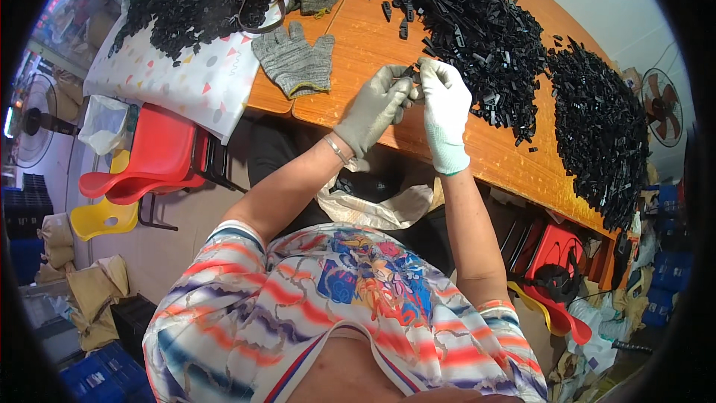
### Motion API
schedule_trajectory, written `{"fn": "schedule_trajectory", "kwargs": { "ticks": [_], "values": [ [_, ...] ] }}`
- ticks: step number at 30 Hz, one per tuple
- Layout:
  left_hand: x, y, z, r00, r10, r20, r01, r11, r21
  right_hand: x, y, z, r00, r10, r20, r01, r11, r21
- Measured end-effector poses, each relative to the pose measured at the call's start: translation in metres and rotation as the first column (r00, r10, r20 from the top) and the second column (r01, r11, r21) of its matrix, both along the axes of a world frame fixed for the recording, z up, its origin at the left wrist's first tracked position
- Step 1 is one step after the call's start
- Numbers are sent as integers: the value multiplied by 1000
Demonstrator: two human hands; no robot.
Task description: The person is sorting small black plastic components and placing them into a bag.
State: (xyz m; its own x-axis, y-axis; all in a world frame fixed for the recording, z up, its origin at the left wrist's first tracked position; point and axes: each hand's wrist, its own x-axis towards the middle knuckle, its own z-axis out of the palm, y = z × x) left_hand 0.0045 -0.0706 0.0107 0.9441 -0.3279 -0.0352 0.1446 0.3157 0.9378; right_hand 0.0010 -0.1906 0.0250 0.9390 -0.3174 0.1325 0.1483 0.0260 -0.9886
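My left hand (371,110), in a greyish work glove, pinches a small black plastic piece (409,72) between thumb and fingers, above the front edge of the wooden table (328,108). My right hand (446,108), in a whiter knit glove, meets it from the right, fingertips closed at the same piece. The piece's exact shape is mostly hidden by the fingers. Just beyond my hands lies a large heap of black plastic pieces (477,22). A grey knit glove (297,61) rests flat to the left of my left hand.
Another heap of small black pieces (600,130) covers the table's right end. More black pieces (198,19) lie on a patterned white cloth (175,89) at left. An open sack (373,213) sits at my lap. Red chairs (153,153) and a fan (36,108) stand left.
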Motion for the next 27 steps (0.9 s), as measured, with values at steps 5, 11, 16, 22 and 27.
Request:
{"fn": "schedule_trajectory", "kwargs": {
  "ticks": [5, 11, 16, 22, 27],
  "values": [
    [-2, 0, 0, 999, 37, -7, -37, 998, 46, -8, 4, 8, 996, 67, -50, -67, 998, 3],
    [-1, 2, -12, 991, 62, 123, -79, 986, 147, -4, -4, 0, 993, 89, -82, -109, 952, -286],
    [2, 3, -18, 958, 100, 268, -144, 979, 148, -6, -5, 11, 990, 84, -116, -135, 810, -571],
    [2, 2, -17, 938, 123, 325, -202, 954, 223, -9, -5, 2, 970, 106, 216, 118, 573, -811],
    [5, -2, -23, 869, 208, 449, -349, 902, 256, -8, 0, 9, 984, 94, 152, 129, 212, -969]
  ]
}}
